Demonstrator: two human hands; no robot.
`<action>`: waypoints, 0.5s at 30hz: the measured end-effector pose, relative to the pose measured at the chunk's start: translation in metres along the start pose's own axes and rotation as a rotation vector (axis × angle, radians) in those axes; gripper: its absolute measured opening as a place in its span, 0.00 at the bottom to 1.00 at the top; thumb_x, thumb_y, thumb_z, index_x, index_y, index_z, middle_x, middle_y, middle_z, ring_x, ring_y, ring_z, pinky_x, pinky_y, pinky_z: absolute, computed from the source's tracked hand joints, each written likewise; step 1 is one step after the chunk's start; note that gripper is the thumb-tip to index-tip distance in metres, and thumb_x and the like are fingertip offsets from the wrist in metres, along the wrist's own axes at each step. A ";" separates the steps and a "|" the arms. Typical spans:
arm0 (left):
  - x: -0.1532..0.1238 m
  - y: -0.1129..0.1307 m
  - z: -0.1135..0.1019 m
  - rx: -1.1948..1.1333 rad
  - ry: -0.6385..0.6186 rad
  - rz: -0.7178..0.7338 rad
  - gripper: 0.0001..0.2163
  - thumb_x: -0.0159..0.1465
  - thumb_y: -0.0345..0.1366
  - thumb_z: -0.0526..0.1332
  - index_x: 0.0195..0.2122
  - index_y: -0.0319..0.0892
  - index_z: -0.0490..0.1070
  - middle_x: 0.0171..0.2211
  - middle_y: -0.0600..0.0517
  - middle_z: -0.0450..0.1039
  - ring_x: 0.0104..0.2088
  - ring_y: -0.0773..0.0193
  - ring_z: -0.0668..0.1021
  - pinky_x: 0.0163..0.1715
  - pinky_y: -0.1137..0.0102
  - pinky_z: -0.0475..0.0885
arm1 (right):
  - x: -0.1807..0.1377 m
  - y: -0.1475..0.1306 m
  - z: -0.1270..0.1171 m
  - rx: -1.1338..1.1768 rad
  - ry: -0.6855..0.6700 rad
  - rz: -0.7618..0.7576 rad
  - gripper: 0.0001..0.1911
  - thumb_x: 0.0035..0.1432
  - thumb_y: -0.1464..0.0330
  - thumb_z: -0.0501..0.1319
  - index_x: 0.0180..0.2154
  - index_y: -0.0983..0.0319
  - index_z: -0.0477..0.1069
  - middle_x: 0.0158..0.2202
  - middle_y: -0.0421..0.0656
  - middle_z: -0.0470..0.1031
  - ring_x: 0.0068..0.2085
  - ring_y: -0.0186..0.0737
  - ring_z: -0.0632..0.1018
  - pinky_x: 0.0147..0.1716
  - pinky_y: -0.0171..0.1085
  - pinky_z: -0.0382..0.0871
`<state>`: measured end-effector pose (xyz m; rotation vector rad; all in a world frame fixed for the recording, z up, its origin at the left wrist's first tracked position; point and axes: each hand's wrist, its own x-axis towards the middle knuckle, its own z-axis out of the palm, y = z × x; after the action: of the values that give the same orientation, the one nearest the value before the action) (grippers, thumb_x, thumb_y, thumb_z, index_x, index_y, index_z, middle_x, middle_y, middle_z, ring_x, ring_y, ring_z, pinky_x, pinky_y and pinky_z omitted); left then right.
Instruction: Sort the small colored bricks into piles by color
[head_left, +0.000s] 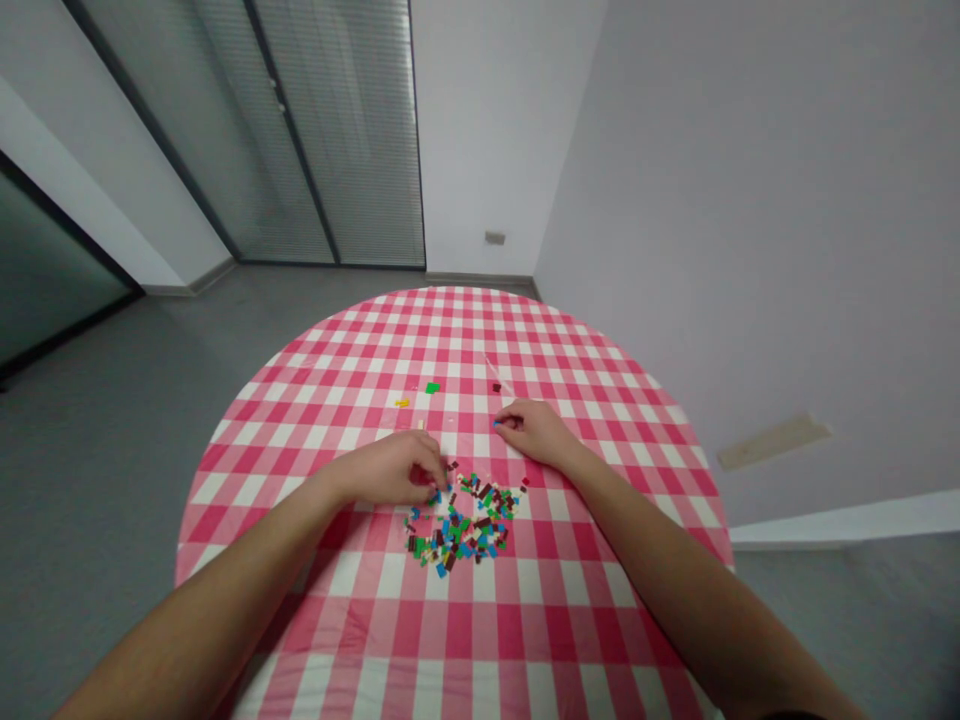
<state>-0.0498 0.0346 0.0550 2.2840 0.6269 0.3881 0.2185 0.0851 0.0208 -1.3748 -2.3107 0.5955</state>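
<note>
A loose heap of small toy building bricks [459,540] in blue, green, brown, red and white lies on the table in front of me. My left hand [396,468] reaches to the heap's upper left edge, fingers bent and tips down among the bricks. Blue pieces show right by those fingertips; what they grip, if anything, is too small to make out. Beyond the heap and to the right, my right hand [536,432] pinches a small blue brick [496,423] between thumb and fingers, close to the tablecloth.
A red-and-white checked cloth covers the round table [540,630]. Farther back lie a green brick [433,388], a yellow piece [403,403], a dark brown brick [496,387] and a thin pale strip [499,374]. A wall [750,250] stands close on the right.
</note>
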 end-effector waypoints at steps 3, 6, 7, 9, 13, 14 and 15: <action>0.002 0.001 0.005 0.041 -0.002 -0.009 0.09 0.57 0.26 0.62 0.31 0.45 0.80 0.30 0.51 0.78 0.34 0.62 0.78 0.38 0.67 0.72 | 0.001 -0.001 0.000 -0.004 -0.002 0.002 0.09 0.56 0.72 0.61 0.34 0.62 0.82 0.36 0.48 0.82 0.34 0.43 0.79 0.34 0.38 0.69; 0.004 -0.001 0.010 0.048 -0.024 0.013 0.09 0.56 0.25 0.62 0.30 0.45 0.80 0.27 0.53 0.77 0.31 0.63 0.77 0.36 0.68 0.71 | 0.001 0.000 -0.001 0.005 -0.004 -0.009 0.09 0.56 0.71 0.62 0.35 0.61 0.82 0.36 0.47 0.82 0.34 0.43 0.79 0.35 0.38 0.70; 0.004 -0.003 0.011 0.043 -0.030 0.022 0.10 0.55 0.25 0.61 0.30 0.45 0.80 0.27 0.53 0.77 0.30 0.63 0.76 0.36 0.68 0.71 | 0.001 0.001 -0.002 0.017 -0.002 -0.010 0.09 0.56 0.71 0.62 0.36 0.60 0.82 0.36 0.47 0.82 0.35 0.43 0.79 0.35 0.38 0.70; 0.005 -0.005 0.013 0.040 -0.031 0.036 0.10 0.55 0.24 0.61 0.30 0.46 0.79 0.28 0.53 0.77 0.30 0.63 0.76 0.36 0.67 0.71 | 0.001 0.002 -0.003 0.051 0.010 0.005 0.09 0.57 0.69 0.63 0.38 0.60 0.82 0.38 0.47 0.82 0.36 0.43 0.79 0.36 0.38 0.71; 0.006 -0.004 0.014 0.092 -0.027 0.055 0.09 0.54 0.24 0.61 0.27 0.45 0.78 0.26 0.54 0.76 0.30 0.63 0.76 0.38 0.67 0.71 | 0.001 0.005 -0.005 0.137 0.026 0.067 0.11 0.59 0.68 0.62 0.43 0.60 0.81 0.41 0.48 0.82 0.38 0.44 0.80 0.37 0.39 0.71; 0.007 -0.002 0.015 0.102 -0.035 0.058 0.09 0.55 0.24 0.61 0.26 0.45 0.77 0.25 0.54 0.75 0.29 0.63 0.75 0.37 0.67 0.70 | 0.001 0.005 -0.005 0.156 0.026 0.079 0.12 0.60 0.68 0.62 0.43 0.61 0.80 0.42 0.48 0.82 0.38 0.44 0.80 0.37 0.39 0.71; 0.007 -0.001 0.014 0.107 -0.045 0.062 0.09 0.55 0.24 0.61 0.25 0.44 0.76 0.24 0.54 0.74 0.29 0.63 0.75 0.35 0.67 0.70 | 0.001 0.005 -0.004 0.171 0.029 0.090 0.12 0.60 0.68 0.61 0.44 0.62 0.80 0.41 0.48 0.82 0.38 0.43 0.80 0.36 0.39 0.70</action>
<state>-0.0375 0.0310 0.0450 2.4120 0.5673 0.3395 0.2241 0.0893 0.0217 -1.4018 -2.1294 0.7763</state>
